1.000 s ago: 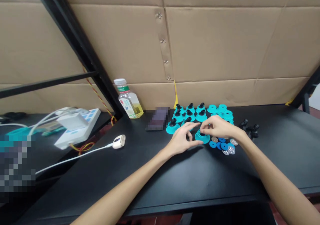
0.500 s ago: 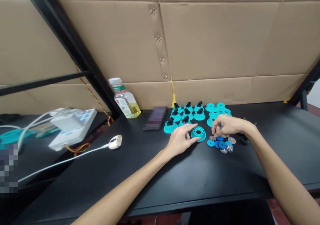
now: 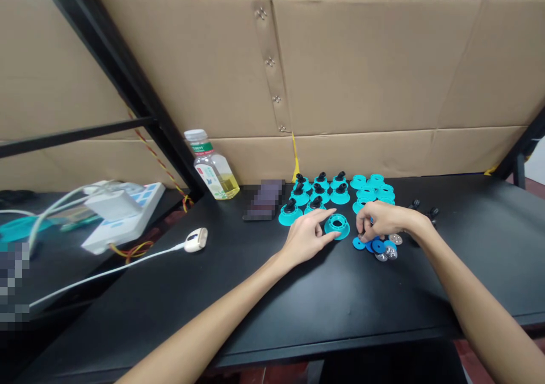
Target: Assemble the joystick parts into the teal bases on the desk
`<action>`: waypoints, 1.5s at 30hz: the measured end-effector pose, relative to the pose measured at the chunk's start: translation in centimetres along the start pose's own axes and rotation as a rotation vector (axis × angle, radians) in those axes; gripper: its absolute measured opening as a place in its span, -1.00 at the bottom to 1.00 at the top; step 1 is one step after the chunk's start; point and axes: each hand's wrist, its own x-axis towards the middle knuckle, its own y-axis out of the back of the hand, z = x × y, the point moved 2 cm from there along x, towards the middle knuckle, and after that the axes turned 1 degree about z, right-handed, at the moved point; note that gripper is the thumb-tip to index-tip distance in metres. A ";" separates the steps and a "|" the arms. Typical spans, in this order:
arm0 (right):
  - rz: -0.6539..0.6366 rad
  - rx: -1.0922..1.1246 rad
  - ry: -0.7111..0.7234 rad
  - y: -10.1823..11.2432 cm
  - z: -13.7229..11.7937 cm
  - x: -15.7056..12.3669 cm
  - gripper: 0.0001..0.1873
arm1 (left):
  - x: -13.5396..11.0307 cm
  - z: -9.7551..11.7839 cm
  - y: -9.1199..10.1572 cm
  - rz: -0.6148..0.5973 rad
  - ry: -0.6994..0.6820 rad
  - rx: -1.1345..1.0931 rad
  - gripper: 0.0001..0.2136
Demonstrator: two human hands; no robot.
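My left hand point(image 3: 306, 234) grips a turquoise flanged ring point(image 3: 345, 229) between thumb and fingers, and the ring sits flat on the table with its round hole facing up. To its right, my right hand point(image 3: 382, 218) reaches down with its fingers pinched together over a small pile of discs; whatever is between the fingertips is hidden. In that pile lie blue discs point(image 3: 378, 246), a lighter blue disc point(image 3: 358, 243) and clear perforated discs point(image 3: 390, 253). Turquoise pieces with black nozzles point(image 3: 290, 213) stand in rows behind my left hand.
More turquoise rings point(image 3: 365, 193) are grouped behind my right hand. Black nozzles point(image 3: 433, 212) lie right of my wrist. A phone point(image 3: 264, 201), a drink bottle point(image 3: 215, 171), a corded cream device point(image 3: 196, 240) and a power strip point(image 3: 128, 219) are leftward. Cardboard point(image 3: 361, 77) walls the back.
My right hand has shifted slightly left and down over the discs, its fingertips now nearer the light blue disc. My left hand stays on the ring; the view has tilted slightly.
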 end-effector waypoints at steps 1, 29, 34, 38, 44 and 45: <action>-0.002 0.006 0.003 0.0 0.0 0.0 -0.83 | 0.0 0.0 0.0 -0.002 0.002 0.000 -0.50; 0.276 0.572 0.305 -0.3 -2.1 0.7 -0.66 | -0.4 1.4 1.3 0.248 -0.164 -0.151 -0.83; 0.246 0.618 0.334 -1.2 -2.2 1.4 -0.65 | -0.5 1.5 1.5 0.252 -0.148 -0.169 -0.85; 0.269 0.531 0.353 -1.1 -2.1 1.3 -0.62 | -0.5 1.5 1.7 0.282 -0.168 -0.156 -0.83; 0.261 0.396 0.258 -0.6 -2.7 0.5 -0.60 | -0.9 1.6 1.7 0.376 -0.299 -0.002 -0.80; 0.246 0.402 0.251 -0.5 -2.7 0.4 -0.60 | -0.9 1.6 1.7 0.390 -0.326 0.034 -0.80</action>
